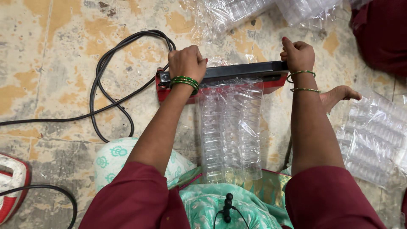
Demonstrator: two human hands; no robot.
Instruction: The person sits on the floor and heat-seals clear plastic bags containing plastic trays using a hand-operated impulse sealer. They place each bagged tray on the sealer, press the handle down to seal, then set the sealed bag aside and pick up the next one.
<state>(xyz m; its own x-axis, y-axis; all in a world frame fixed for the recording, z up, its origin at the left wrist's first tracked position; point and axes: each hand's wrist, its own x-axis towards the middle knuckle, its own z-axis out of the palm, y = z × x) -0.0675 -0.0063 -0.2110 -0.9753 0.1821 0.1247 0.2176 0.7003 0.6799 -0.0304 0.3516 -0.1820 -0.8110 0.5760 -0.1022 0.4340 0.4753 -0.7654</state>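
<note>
Hands press a black-barred, red-based heat sealer [237, 76] on the worn floor [55, 55]. My left hand [187, 62] is fisted on its 9 o'clock end; my right hand [298, 54], curled, pushes the 3 o'clock end. A clear plastic bag of small bottles [231, 131] runs from under the bar toward 6 o'clock. A black cable [106, 80] loops at 10 o'clock.

Both arms wear short maroon fabric sleeves [135, 195]. The left wrist carries stacked green bangles [185, 82]; the right wrist carries two thin green-gold bangles [302, 80]. At 6 o'clock: mint-green patterned garment [203, 203] with gold-edged border.
</note>
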